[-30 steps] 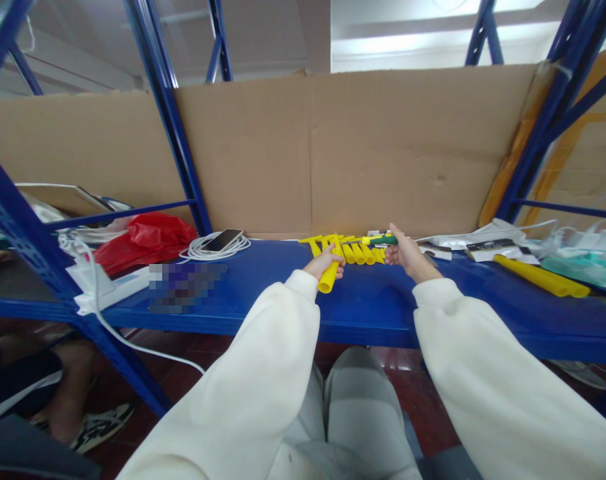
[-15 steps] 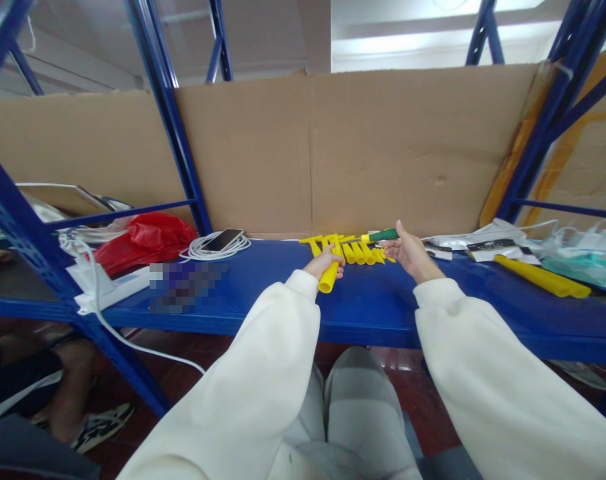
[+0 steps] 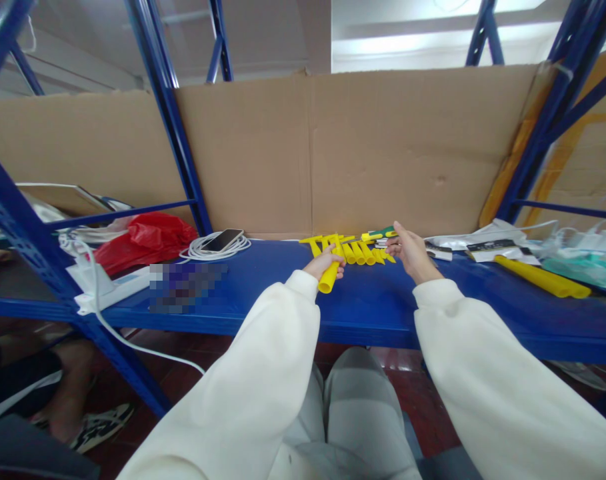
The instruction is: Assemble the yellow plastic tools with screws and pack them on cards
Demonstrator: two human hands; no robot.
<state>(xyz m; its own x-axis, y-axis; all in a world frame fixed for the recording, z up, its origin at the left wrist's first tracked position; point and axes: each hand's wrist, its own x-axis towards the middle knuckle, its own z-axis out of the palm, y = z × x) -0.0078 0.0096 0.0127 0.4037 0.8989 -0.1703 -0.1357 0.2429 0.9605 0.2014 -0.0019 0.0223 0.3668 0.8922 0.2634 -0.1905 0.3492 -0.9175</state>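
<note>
My left hand [image 3: 327,263] is closed around a yellow plastic tube [image 3: 327,277], whose open round end faces me. The tube's far end has a crosspiece, partly covered by my fingers. In my right hand [image 3: 407,252] is a screwdriver [image 3: 379,234] with a green and yellow handle, gripped at the butt end between fingertips. Its shaft points left towards the head of the held tube; I cannot tell whether the tip touches it. Just behind and between my hands, several similar yellow T-shaped tubes [image 3: 367,253] lie in a row on the blue shelf [image 3: 373,300].
A cardboard panel [image 3: 407,147] stands along the back. To the left are a phone [image 3: 225,240] on a coiled white cable [image 3: 195,249], a red plastic bag [image 3: 143,241] and a white power strip [image 3: 127,287]. Long yellow tubes [image 3: 543,277] and white packets [image 3: 503,248] lie right.
The screwdriver handle has turned, showing more yellow along its side. My right hand has shifted very slightly left, its fingers closer together. The left hand and its tube stay where they were.
</note>
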